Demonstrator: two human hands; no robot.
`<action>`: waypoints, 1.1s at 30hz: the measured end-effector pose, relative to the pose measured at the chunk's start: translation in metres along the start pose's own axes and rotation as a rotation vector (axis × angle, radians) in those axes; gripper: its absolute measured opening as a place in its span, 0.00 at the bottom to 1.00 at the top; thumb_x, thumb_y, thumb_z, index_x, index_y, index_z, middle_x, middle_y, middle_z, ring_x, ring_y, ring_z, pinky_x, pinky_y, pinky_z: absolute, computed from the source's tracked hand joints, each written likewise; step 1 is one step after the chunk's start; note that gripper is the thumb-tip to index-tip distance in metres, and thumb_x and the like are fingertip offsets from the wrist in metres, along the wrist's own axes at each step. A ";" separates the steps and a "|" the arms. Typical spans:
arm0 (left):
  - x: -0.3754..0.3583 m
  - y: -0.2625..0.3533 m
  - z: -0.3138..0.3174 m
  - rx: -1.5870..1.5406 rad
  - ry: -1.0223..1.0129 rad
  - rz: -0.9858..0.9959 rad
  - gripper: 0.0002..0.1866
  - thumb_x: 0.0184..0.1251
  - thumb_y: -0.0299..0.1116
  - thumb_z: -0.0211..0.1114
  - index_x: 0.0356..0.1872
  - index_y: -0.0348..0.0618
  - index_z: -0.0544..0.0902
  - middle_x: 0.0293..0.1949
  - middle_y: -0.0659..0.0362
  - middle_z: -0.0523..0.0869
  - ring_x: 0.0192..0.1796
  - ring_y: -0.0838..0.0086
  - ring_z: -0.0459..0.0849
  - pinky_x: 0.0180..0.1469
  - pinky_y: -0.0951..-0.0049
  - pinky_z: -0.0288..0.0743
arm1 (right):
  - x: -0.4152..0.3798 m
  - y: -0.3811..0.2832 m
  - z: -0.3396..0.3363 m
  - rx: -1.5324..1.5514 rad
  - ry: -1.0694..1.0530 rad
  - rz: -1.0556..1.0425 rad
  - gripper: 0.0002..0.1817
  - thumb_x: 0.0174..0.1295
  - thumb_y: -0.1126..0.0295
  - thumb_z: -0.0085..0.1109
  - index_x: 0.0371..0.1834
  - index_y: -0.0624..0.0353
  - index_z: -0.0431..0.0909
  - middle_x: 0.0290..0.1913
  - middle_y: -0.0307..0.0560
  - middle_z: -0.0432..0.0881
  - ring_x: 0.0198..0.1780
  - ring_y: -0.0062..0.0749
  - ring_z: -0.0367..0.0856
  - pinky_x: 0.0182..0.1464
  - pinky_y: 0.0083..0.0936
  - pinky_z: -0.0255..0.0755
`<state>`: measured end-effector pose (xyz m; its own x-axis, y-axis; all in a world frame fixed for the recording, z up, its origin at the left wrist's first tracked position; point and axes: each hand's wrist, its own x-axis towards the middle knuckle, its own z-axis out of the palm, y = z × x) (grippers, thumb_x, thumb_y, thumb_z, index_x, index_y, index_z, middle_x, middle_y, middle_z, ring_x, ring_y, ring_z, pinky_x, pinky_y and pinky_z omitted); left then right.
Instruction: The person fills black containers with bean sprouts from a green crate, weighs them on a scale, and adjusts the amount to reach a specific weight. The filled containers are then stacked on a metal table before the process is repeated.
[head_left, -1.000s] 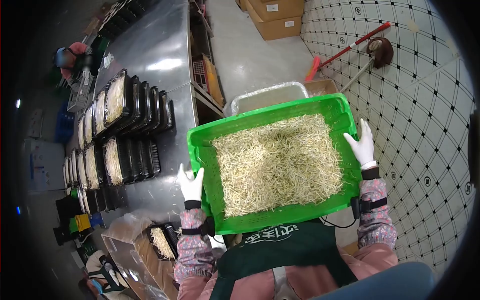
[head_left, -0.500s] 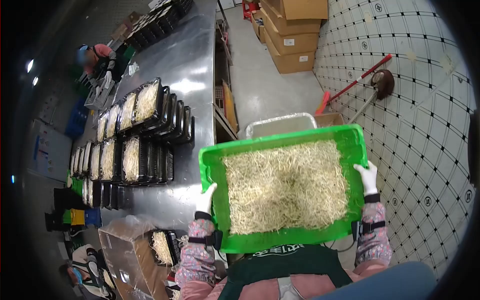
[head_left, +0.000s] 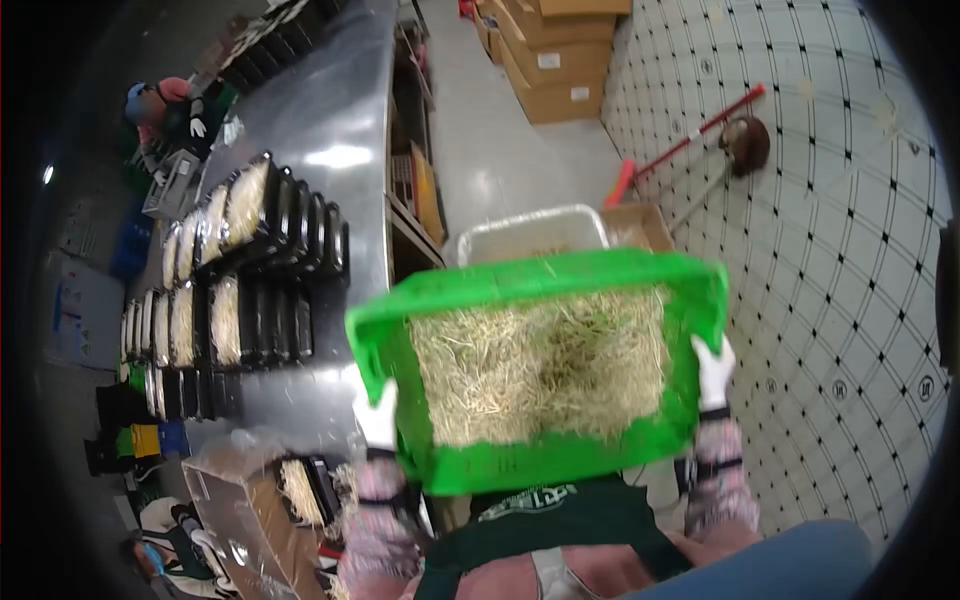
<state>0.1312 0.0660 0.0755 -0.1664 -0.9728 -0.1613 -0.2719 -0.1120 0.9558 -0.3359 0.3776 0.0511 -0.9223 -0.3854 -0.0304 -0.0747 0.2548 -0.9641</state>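
Note:
A green plastic basket (head_left: 560, 468) hangs in the air in front of my body, tilted with its far wall raised. Pale, thin, sprout-like strands (head_left: 490, 375) cover its bottom, with a darker patch near the middle. My left hand (head_left: 377, 412), in a white glove, grips the basket's left side. On the opposite side my right hand (head_left: 713, 370), also white-gloved, holds the right wall near the rim. Parts of the fingers of both hands are hidden by the basket. Just beyond the far rim stands a whitish tub (head_left: 535, 232), partly covered by the basket.
Stacked black trays (head_left: 250, 320) of pale strands stand on the metal table (head_left: 345, 100) at left. A cardboard box (head_left: 250, 530) is at lower left. Two co-workers are at the left. Boxes (head_left: 560, 70), a red-handled broom (head_left: 700, 135) and the tiled wall lie ahead and right.
The basket has tilted, its far side rising, and shifted slightly left in view with both hands still on it. The camera view has turned a little, moving the surroundings leftward.

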 end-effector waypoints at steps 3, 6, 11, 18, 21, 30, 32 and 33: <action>0.021 0.044 0.026 0.002 0.011 -0.099 0.12 0.65 0.33 0.68 0.44 0.37 0.83 0.35 0.61 0.86 0.33 0.79 0.79 0.36 0.73 0.74 | 0.029 -0.013 0.016 -0.028 -0.128 0.000 0.12 0.60 0.73 0.66 0.45 0.64 0.81 0.39 0.37 0.84 0.39 0.18 0.78 0.45 0.19 0.72; 0.002 -0.023 -0.005 0.044 0.114 0.149 0.19 0.63 0.31 0.67 0.54 0.38 0.82 0.45 0.56 0.87 0.43 0.73 0.84 0.47 0.67 0.79 | -0.008 0.009 -0.001 0.026 0.016 -0.122 0.15 0.59 0.77 0.66 0.50 0.64 0.80 0.45 0.37 0.84 0.46 0.22 0.79 0.52 0.22 0.72; -0.009 0.008 -0.002 0.006 0.069 -0.061 0.16 0.64 0.26 0.67 0.53 0.37 0.79 0.44 0.61 0.84 0.40 0.75 0.80 0.43 0.71 0.77 | 0.011 -0.007 0.007 -0.005 -0.106 0.088 0.17 0.56 0.76 0.68 0.49 0.65 0.82 0.47 0.41 0.85 0.48 0.25 0.81 0.55 0.24 0.72; -0.037 -0.031 -0.025 0.159 0.134 0.010 0.17 0.62 0.28 0.68 0.52 0.36 0.82 0.42 0.60 0.88 0.39 0.75 0.83 0.45 0.73 0.77 | -0.025 -0.004 -0.011 0.053 -0.054 0.059 0.17 0.55 0.77 0.67 0.49 0.66 0.80 0.43 0.40 0.85 0.42 0.24 0.81 0.49 0.23 0.73; -0.028 -0.008 -0.006 0.085 0.215 0.115 0.15 0.60 0.27 0.71 0.48 0.35 0.83 0.39 0.60 0.87 0.37 0.76 0.81 0.44 0.72 0.76 | -0.018 -0.006 -0.007 0.075 -0.027 -0.032 0.14 0.56 0.78 0.66 0.46 0.66 0.80 0.40 0.38 0.85 0.39 0.21 0.79 0.46 0.21 0.73; 0.024 -0.076 -0.009 0.127 0.199 0.091 0.23 0.60 0.34 0.72 0.54 0.37 0.81 0.45 0.53 0.87 0.48 0.67 0.82 0.54 0.66 0.75 | 0.025 -0.040 -0.004 -0.099 -0.189 -0.038 0.16 0.58 0.75 0.65 0.50 0.64 0.79 0.42 0.38 0.85 0.41 0.21 0.79 0.48 0.22 0.73; 0.059 -0.083 -0.005 0.396 0.118 -0.043 0.25 0.61 0.40 0.71 0.56 0.38 0.79 0.44 0.52 0.87 0.47 0.64 0.83 0.54 0.64 0.75 | 0.064 -0.023 0.019 -0.138 -0.234 -0.045 0.18 0.58 0.72 0.66 0.52 0.64 0.79 0.42 0.41 0.85 0.41 0.23 0.80 0.48 0.24 0.74; 0.068 -0.065 0.002 0.432 0.071 -0.072 0.26 0.61 0.41 0.70 0.57 0.38 0.78 0.44 0.51 0.87 0.46 0.63 0.83 0.53 0.64 0.75 | 0.082 -0.014 0.034 -0.226 -0.261 -0.038 0.20 0.58 0.68 0.67 0.52 0.63 0.78 0.43 0.44 0.85 0.42 0.29 0.82 0.49 0.27 0.74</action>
<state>0.1357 0.0079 0.0022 -0.0707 -0.9788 -0.1923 -0.6540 -0.1001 0.7498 -0.3973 0.3126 0.0532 -0.7914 -0.6046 -0.0901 -0.2163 0.4149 -0.8838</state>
